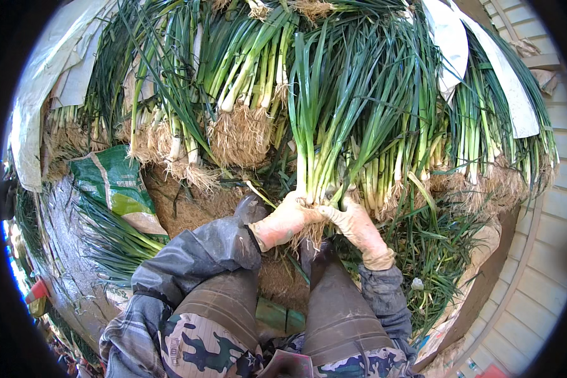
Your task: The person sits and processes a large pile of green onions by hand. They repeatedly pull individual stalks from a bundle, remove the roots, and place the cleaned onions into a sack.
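Observation:
A bunch of long green onions [314, 170] stands roots down in front of me, its leaves spreading away over the pile. My left hand [286, 222], in a pale, dirt-stained glove, is closed around the white bases just above the roots [312, 234]. My right hand [359, 229], gloved too, meets it at the bunch's right side. Between its thumb and fingers is the lower end of a green onion stalk [345, 191] that leans up to the right. The fingertips of both hands touch or nearly touch, and the left fingers are partly hidden.
Heaped green onions [245, 80] with roots towards me span the far side, partly under white sheets [453, 52]. Stripped leaves [430, 269] lie at right, beside a pale ribbed wall [548, 227]. At left are a green printed sack [118, 182] and more onions [123, 241]. My boots stand on brown ground.

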The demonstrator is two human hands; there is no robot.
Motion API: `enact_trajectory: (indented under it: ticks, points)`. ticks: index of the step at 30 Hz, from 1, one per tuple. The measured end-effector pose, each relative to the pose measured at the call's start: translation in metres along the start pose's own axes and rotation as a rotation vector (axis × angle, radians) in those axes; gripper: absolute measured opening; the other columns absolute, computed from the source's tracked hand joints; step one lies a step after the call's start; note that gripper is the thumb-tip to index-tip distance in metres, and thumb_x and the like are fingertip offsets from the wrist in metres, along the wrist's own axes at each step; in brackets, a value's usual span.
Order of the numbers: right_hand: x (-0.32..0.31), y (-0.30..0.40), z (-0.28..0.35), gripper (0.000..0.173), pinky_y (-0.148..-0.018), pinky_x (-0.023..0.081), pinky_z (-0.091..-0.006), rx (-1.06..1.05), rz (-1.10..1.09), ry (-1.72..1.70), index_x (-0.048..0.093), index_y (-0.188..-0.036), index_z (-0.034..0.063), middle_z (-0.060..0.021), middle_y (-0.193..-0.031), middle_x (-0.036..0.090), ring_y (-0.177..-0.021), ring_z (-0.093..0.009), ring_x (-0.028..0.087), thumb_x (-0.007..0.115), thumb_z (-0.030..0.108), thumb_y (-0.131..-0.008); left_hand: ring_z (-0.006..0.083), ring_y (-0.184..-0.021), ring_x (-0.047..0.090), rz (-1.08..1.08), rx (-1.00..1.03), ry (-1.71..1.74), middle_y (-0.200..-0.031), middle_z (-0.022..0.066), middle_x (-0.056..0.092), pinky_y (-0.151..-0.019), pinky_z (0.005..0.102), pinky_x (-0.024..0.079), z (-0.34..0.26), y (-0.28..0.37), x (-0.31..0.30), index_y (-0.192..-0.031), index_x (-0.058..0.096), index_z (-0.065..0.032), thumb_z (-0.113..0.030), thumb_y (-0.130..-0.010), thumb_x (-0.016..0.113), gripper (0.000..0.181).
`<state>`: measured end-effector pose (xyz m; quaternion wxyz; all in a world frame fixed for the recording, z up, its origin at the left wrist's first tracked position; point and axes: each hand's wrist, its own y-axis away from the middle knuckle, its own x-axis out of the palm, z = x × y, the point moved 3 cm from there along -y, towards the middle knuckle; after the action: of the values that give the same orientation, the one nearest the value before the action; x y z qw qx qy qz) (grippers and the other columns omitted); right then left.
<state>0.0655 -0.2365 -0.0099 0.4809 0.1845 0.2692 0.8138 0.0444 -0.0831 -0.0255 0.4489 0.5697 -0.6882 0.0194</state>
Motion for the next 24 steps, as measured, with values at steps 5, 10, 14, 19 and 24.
enact_trajectory:
  ticks: [5, 10, 14, 19, 24]
  points:
    - [0.014, 0.008, 0.005, 0.025, -0.063, 0.053, -0.0300, -0.305, -0.013, 0.880, 0.061, -0.114, 0.0025, -0.0096, -0.100, 0.067, -0.075, -0.019, 0.065, 0.057, 0.009, -0.090, 0.0108, -0.086, 0.060, -0.039, 0.058, -0.213, -0.094, 0.0025, 0.065, -0.076, 0.0254, 0.050, -0.012, 0.002, -0.006, -0.107, 0.062, 0.0008, 0.006, -0.081, 0.060, 0.026]
    - [0.018, 0.066, 0.033, 0.018, -0.051, 0.049, -0.0256, -0.013, -0.043, 0.066, 0.067, -0.098, 0.0011, -0.0056, -0.075, 0.068, -0.060, -0.011, 0.061, 0.055, 0.014, -0.092, 0.0097, -0.077, 0.058, -0.117, 0.046, -0.443, -0.085, 0.0028, 0.063, -0.069, 0.0249, 0.049, -0.013, -0.003, -0.015, -0.099, 0.062, 0.0008, 0.001, -0.080, 0.064, 0.019]
    - [-0.078, 0.143, 0.027, 0.027, -0.064, 0.048, -0.0207, -0.450, -0.974, -0.236, 0.058, -0.108, -0.0011, -0.0011, -0.076, 0.056, -0.062, -0.008, 0.053, 0.051, 0.021, -0.094, 0.0118, -0.075, 0.061, -0.128, 0.077, -0.313, -0.085, 0.0057, 0.063, -0.067, 0.0248, 0.051, -0.018, -0.001, -0.009, -0.097, 0.061, 0.0036, 0.001, -0.080, 0.067, 0.018]
    - [-0.190, 0.265, -0.058, 0.047, -0.091, 0.047, -0.0274, -0.127, -1.500, 0.683, 0.037, -0.139, -0.0006, -0.0090, -0.123, 0.051, -0.102, -0.015, 0.054, 0.050, 0.007, -0.095, 0.0158, -0.076, 0.064, -0.078, -0.080, -0.292, -0.090, 0.0094, 0.064, -0.066, 0.0252, 0.054, -0.017, -0.004, -0.015, -0.098, 0.061, 0.0045, 0.000, -0.079, 0.068, 0.021]
    - [-0.265, 0.338, -0.226, 0.042, -0.091, 0.048, -0.0375, -0.196, -1.783, -0.235, 0.043, -0.134, 0.0037, -0.0122, -0.122, 0.050, -0.110, -0.021, 0.051, 0.038, 0.027, -0.100, 0.0121, -0.064, 0.058, -0.048, -0.168, -0.328, -0.079, 0.0047, 0.059, -0.054, 0.0225, 0.050, 0.012, -0.016, -0.038, -0.104, 0.060, 0.0009, -0.005, -0.083, 0.064, 0.022]
